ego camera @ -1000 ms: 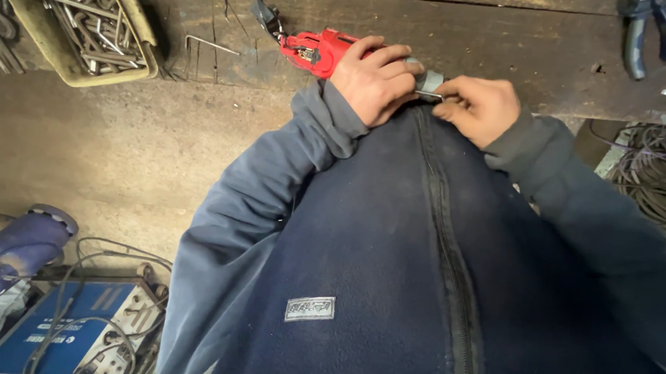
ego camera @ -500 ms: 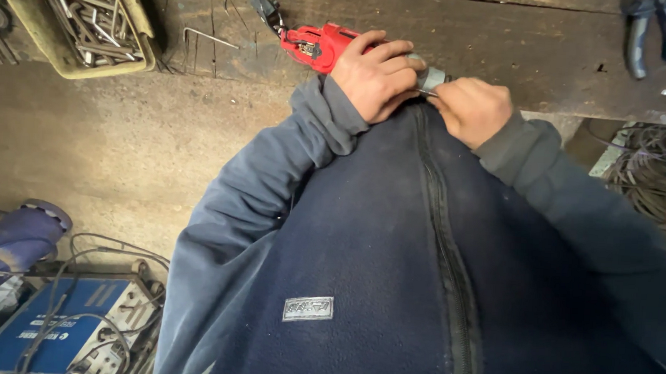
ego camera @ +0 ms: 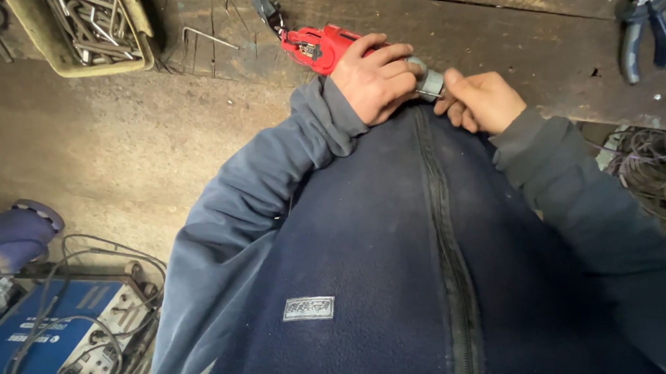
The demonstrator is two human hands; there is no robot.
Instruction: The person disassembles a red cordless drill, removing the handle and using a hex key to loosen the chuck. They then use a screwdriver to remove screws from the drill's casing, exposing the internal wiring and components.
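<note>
Wooden tabletop (ego camera: 512, 36) | your left hand (ego camera: 370, 78) grips red tool (ego camera: 318, 46), steadying it | right hand (ego camera: 481, 100) pinches grey fitting (ego camera: 430, 83) at its end

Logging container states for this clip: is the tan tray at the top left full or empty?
Full, or nearly: the tan tray on the wooden bench is heaped with metal rods and bent wire pieces up to its rim.

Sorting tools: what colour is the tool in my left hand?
Red, clearest in the head view.
</note>
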